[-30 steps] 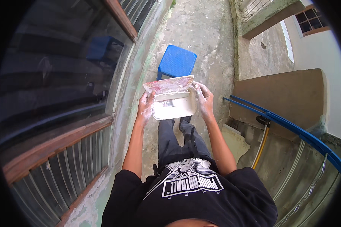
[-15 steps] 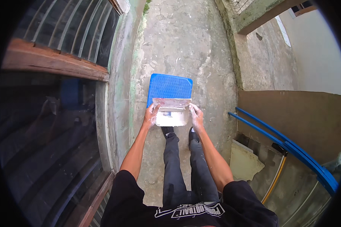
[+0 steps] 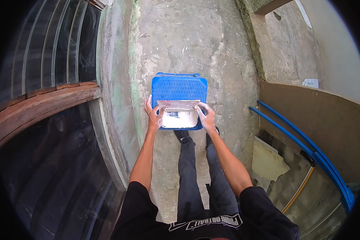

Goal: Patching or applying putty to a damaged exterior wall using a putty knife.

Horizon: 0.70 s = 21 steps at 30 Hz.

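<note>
My left hand (image 3: 153,115) and my right hand (image 3: 206,117), both dusted with white, grip the two sides of a white rectangular tub (image 3: 181,123). The tub is smeared inside with white, plaster-like paste, and a small darker patch shows in it. Across its far side lies a flat, stained strip (image 3: 178,103), close to both thumbs; whether it is separate from the tub I cannot tell. Beneath them is a blue plastic step stool (image 3: 179,87) with a ribbed top. The tub overlaps the stool's near part; contact between them is hard to make out.
My feet stand just this side of the stool on a worn concrete floor (image 3: 184,48). A louvred window with a wooden frame (image 3: 48,106) runs along the left wall. On the right are a low wall (image 3: 316,116), curved blue rails (image 3: 300,138) and a broken pale board (image 3: 268,160).
The tub has shifted slightly left in the picture and now sits more over the blue stool, whose edges show around it. My left fingers are more spread. The view has moved a little.
</note>
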Each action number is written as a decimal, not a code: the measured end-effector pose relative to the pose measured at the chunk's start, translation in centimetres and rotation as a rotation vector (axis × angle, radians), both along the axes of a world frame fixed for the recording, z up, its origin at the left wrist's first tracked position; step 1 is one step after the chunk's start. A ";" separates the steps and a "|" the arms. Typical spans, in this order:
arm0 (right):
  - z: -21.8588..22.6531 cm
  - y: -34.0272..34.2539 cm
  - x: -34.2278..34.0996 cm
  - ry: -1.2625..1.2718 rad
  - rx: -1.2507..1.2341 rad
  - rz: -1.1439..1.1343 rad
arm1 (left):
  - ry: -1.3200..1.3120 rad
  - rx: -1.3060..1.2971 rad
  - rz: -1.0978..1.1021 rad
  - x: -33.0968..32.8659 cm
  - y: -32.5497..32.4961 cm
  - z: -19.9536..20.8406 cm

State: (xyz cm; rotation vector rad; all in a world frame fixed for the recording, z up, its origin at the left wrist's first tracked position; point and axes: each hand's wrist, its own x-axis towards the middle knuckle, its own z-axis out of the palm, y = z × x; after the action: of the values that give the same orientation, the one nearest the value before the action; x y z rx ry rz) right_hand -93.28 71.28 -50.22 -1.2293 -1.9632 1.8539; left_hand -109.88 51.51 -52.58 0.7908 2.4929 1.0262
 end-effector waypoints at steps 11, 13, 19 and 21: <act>-2.1 -0.1 -0.8 -0.170 -0.226 -0.144 | -0.464 -0.005 0.209 -1.0 -0.6 -0.8; -2.2 0.0 -0.6 -0.060 -0.282 -0.133 | -0.444 0.017 0.222 -0.8 -0.4 -0.5; -2.3 -0.4 2.0 -0.026 -0.218 -0.092 | -0.535 0.028 0.238 1.7 -1.8 -0.1; -1.1 -0.6 3.0 -0.031 -0.195 -0.035 | -0.515 0.051 0.234 3.8 -3.1 1.0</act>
State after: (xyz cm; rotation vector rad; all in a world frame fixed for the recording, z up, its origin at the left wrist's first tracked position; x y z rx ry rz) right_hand -90.24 70.69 -51.36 -1.3437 -1.7979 2.0608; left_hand -106.12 48.46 -51.60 0.2038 2.1448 1.1950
